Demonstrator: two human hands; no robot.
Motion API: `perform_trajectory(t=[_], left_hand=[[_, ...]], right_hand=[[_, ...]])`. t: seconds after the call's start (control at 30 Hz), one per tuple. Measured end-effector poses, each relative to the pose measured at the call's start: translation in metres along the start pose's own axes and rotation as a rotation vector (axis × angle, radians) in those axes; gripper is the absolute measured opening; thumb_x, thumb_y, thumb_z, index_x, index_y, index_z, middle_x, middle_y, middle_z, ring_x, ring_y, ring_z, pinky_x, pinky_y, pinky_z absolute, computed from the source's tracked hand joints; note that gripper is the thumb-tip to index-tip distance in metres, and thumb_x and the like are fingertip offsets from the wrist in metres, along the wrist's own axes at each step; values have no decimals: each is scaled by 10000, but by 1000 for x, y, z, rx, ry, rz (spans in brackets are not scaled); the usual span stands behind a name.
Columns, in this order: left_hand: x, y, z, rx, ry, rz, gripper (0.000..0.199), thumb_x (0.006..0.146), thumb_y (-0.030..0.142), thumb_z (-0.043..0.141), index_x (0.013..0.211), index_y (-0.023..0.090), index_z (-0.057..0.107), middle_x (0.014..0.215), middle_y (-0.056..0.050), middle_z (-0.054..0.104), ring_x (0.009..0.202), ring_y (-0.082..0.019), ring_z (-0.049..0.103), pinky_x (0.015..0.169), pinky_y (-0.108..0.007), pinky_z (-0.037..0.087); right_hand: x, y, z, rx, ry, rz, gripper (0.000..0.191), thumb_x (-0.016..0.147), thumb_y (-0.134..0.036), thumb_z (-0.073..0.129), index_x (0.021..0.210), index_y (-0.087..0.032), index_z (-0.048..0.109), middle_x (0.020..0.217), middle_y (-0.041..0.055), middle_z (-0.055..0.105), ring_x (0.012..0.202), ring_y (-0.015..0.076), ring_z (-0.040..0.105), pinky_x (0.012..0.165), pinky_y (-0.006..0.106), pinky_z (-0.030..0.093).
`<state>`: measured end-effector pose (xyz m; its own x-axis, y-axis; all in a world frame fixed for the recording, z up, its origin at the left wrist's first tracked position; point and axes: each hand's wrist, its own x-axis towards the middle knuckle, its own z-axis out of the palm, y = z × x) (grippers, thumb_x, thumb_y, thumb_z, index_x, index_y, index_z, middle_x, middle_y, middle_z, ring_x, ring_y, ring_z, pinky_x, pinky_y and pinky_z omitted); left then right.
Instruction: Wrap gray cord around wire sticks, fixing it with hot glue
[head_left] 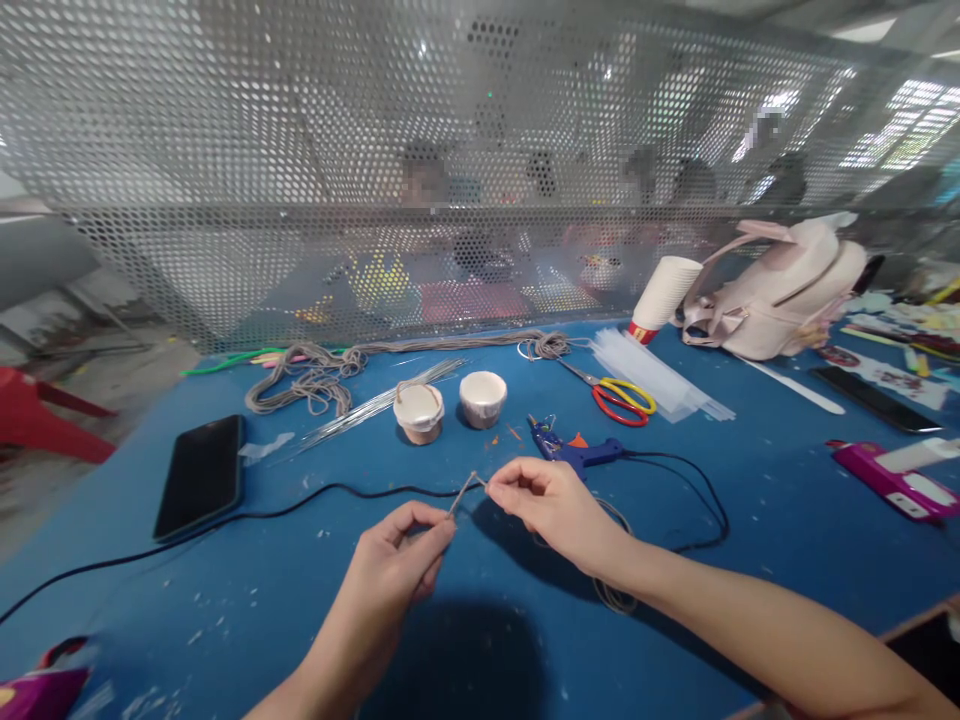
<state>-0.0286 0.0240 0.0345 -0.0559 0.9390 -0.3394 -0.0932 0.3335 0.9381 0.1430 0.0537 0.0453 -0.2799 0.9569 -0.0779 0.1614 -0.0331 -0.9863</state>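
My left hand (405, 555) pinches a thin grey-brown cord (461, 495) between thumb and forefinger. The cord rises to a small bend and runs down to my right hand (544, 500), whose fingertips pinch its other part. More of the same kind of cord lies in loops (615, 597) on the table beneath my right forearm, partly hidden. Just beyond my hands stand two small cups, a left one (420, 410) with a piece of cord across its white top and a right one (483, 398) with a plain white top. A blue glue gun (581, 450) lies behind my right hand.
Scissors (619, 395), translucent glue sticks (652, 375), grey cord coils (307, 378) and thin wires (367, 410) lie farther back on the blue table (300, 600). A black cable (300, 500) crosses it near a phone (201, 475). A perforated metal screen (300, 150) stands behind.
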Motion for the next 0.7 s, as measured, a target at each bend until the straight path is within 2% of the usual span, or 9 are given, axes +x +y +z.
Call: perform_trajectory(t=[0.1, 0.2, 0.3, 0.47, 0.7], left_hand=[[2, -1, 0, -66, -31, -53, 284, 580, 367, 739, 708, 135, 635, 365, 84, 371, 374, -50, 243, 402, -205, 165], [3, -3, -3, -106, -89, -79, 310, 632, 400, 708, 755, 121, 650, 381, 87, 345, 395, -52, 229, 407, -208, 163], [3, -5, -6, -132, -124, -82, 277, 692, 390, 677, 757, 122, 649, 412, 86, 325, 420, -57, 219, 412, -207, 166], [3, -5, -7, -210, -158, -105, 240, 694, 366, 686, 716, 132, 638, 423, 86, 322, 411, -48, 204, 399, -202, 155], [5, -7, -8, -249, -196, -113, 221, 723, 353, 679, 709, 136, 639, 432, 85, 328, 411, -36, 201, 397, -185, 164]], right_hand=[[-1, 1, 1, 10, 5, -9, 186, 774, -335, 587, 743, -154, 610, 597, -35, 496, 489, 64, 373, 436, 200, 291], [0, 3, 1, 34, 4, -11, 180, 774, -330, 585, 754, -153, 610, 609, -34, 503, 502, 66, 382, 449, 202, 301], [-1, 5, 2, 40, 15, -4, 187, 770, -339, 589, 753, -155, 609, 614, -29, 508, 515, 71, 395, 453, 201, 307], [-1, 8, 3, 25, 40, 12, 205, 767, -359, 588, 749, -155, 606, 591, -35, 478, 494, 67, 367, 425, 195, 279], [-1, 11, 4, 25, 40, -10, 181, 757, -340, 595, 738, -160, 608, 614, -32, 507, 557, 88, 434, 520, 219, 358]])
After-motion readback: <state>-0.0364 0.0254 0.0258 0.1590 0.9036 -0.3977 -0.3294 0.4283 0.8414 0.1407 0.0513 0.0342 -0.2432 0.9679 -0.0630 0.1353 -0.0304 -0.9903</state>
